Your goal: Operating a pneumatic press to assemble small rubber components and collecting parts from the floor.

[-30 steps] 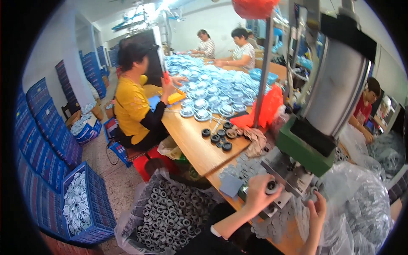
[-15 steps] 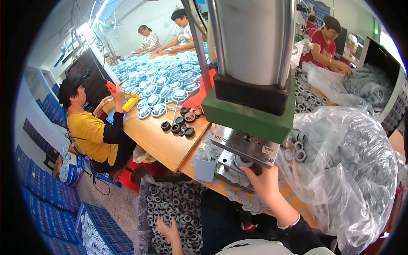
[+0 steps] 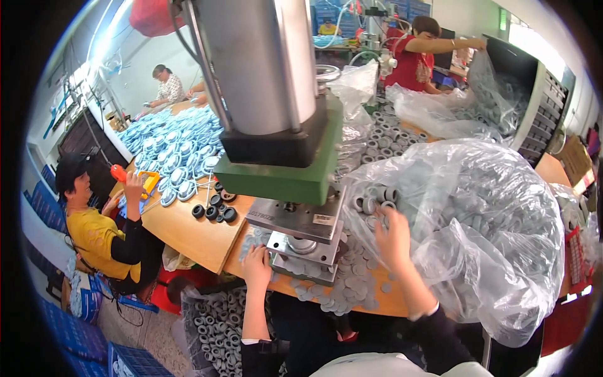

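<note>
A bench press with a green block [image 3: 282, 179] stands in front of me. Its steel upper plate [image 3: 292, 217] is above the lower die plate [image 3: 323, 251], where one grey ring [image 3: 302, 244] sits. My left hand [image 3: 256, 269] is at the left edge of the lower plate, fingers stretched forward, with nothing visible in them. Reaching past the press on the right, my right hand [image 3: 393, 237] has its fingers apart and slightly bent. Its fingertips are at a small pile of grey rings [image 3: 372, 198] by the plastic bag's mouth; whether they touch one is unclear.
Flat grey discs [image 3: 348, 286] lie scattered around the press base. A large clear plastic bag [image 3: 496, 226] of grey parts covers the bench's right. Below left is a bin of grey rings [image 3: 217, 333]. Black rings [image 3: 217, 208] lie left; co-workers sit left and behind.
My left hand has risen from the ring bin to the press's left edge. My right hand has left the die and moved right to the ring pile. The view has turned right.
</note>
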